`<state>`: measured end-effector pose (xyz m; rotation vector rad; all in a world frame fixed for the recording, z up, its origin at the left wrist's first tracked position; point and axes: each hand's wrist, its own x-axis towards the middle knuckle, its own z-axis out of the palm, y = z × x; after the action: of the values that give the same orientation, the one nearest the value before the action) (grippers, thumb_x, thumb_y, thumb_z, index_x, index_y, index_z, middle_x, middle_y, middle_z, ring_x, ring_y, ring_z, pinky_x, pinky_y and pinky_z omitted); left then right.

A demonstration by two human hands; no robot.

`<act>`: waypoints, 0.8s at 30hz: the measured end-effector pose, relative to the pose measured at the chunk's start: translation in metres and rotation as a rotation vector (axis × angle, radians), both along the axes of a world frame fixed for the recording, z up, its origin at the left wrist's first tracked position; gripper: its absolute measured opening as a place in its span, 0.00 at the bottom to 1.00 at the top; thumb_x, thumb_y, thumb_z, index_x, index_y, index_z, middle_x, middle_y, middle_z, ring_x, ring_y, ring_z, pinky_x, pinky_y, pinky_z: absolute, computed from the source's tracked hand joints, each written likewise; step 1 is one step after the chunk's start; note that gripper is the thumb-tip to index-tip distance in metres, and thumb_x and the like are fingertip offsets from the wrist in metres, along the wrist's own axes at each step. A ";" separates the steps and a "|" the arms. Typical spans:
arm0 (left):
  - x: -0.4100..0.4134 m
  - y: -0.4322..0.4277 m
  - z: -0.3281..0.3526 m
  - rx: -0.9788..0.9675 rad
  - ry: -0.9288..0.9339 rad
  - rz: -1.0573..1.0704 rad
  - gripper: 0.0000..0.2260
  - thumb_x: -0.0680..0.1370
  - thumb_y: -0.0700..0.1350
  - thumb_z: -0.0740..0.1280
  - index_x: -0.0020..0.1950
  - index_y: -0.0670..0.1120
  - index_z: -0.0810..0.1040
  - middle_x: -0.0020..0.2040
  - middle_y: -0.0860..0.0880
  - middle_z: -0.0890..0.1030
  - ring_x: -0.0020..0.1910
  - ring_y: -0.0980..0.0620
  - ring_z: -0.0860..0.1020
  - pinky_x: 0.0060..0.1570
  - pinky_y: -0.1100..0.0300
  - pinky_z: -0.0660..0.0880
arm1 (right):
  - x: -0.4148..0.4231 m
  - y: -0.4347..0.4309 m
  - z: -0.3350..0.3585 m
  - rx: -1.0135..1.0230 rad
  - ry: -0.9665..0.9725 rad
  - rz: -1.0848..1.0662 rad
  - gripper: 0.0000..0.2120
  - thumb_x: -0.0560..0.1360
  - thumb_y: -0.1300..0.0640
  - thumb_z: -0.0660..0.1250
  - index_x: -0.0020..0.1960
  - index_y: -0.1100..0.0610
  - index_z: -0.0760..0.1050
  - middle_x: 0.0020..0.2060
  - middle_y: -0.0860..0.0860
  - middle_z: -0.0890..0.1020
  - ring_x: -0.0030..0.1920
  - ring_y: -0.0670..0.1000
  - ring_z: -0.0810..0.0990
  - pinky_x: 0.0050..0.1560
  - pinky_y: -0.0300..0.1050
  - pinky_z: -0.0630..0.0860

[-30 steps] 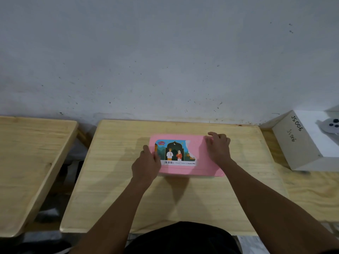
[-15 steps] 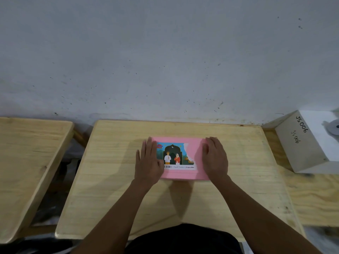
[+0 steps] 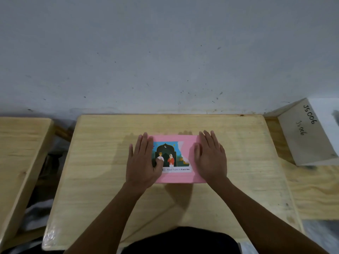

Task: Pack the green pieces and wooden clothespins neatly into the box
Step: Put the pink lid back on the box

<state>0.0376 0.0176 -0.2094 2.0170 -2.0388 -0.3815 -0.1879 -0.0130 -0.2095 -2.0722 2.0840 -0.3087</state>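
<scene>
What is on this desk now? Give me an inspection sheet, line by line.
Surface: wooden table, pink box near its middle.
Job's things: box closed, picture label on top; green pieces and clothespins not seen.
Clutter: white block marked JS006 at right.
Grippers: left hand and right hand flat on the box's ends, fingers straight.
Cables: nothing seen.
Surroundings: marked grey wall; second table at left.

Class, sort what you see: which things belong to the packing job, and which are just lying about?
Job: pink box, closed; left hand and right hand flat on its lid.
Lying about: white box marked JS006; side table.
</scene>
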 end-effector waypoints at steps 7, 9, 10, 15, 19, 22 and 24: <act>-0.003 -0.003 -0.001 -0.008 0.029 0.041 0.32 0.74 0.57 0.56 0.76 0.46 0.59 0.78 0.48 0.58 0.78 0.49 0.54 0.71 0.47 0.63 | -0.003 -0.002 -0.003 0.021 -0.026 0.006 0.28 0.81 0.44 0.46 0.77 0.55 0.59 0.77 0.50 0.59 0.78 0.50 0.52 0.72 0.57 0.61; -0.005 -0.004 -0.001 -0.031 0.015 0.051 0.29 0.75 0.56 0.56 0.75 0.47 0.60 0.77 0.48 0.59 0.77 0.50 0.55 0.70 0.48 0.64 | -0.003 -0.001 -0.002 0.001 -0.065 -0.011 0.27 0.81 0.44 0.48 0.75 0.56 0.63 0.76 0.51 0.62 0.77 0.51 0.56 0.71 0.57 0.64; -0.005 -0.003 -0.001 -0.043 0.022 0.058 0.28 0.76 0.55 0.55 0.74 0.47 0.61 0.77 0.48 0.60 0.77 0.50 0.56 0.70 0.49 0.64 | -0.003 -0.001 -0.001 -0.011 -0.082 -0.020 0.26 0.80 0.45 0.50 0.74 0.56 0.65 0.76 0.52 0.64 0.77 0.51 0.58 0.70 0.56 0.66; -0.004 0.004 0.001 -0.140 0.137 0.228 0.21 0.78 0.49 0.57 0.70 0.43 0.66 0.73 0.43 0.66 0.73 0.44 0.64 0.69 0.48 0.65 | -0.010 0.006 0.006 -0.037 -0.247 -0.237 0.17 0.78 0.48 0.57 0.64 0.50 0.71 0.68 0.48 0.73 0.67 0.50 0.72 0.56 0.51 0.76; -0.001 0.010 -0.001 -0.002 0.498 0.553 0.12 0.80 0.49 0.57 0.56 0.44 0.74 0.53 0.43 0.79 0.54 0.41 0.77 0.48 0.51 0.75 | -0.024 0.025 0.001 0.099 -0.675 -0.394 0.05 0.78 0.43 0.58 0.47 0.41 0.70 0.38 0.44 0.77 0.44 0.53 0.78 0.43 0.47 0.74; 0.000 0.014 0.002 0.083 0.634 0.634 0.14 0.80 0.50 0.56 0.44 0.42 0.75 0.40 0.44 0.79 0.43 0.40 0.78 0.40 0.55 0.72 | -0.032 0.031 0.005 0.124 -0.862 -0.398 0.10 0.79 0.47 0.62 0.57 0.48 0.76 0.47 0.51 0.82 0.49 0.50 0.79 0.52 0.48 0.75; 0.000 0.011 0.007 0.092 0.645 0.645 0.14 0.80 0.49 0.57 0.42 0.41 0.75 0.38 0.45 0.78 0.41 0.41 0.78 0.39 0.56 0.70 | -0.034 0.027 0.010 0.114 -0.924 -0.391 0.09 0.79 0.51 0.63 0.54 0.54 0.76 0.46 0.57 0.81 0.45 0.53 0.78 0.51 0.48 0.76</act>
<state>0.0372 0.0286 -0.2025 2.0905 -0.9563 -0.8467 -0.2219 0.0139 -0.1996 -1.0781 1.7870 -0.9540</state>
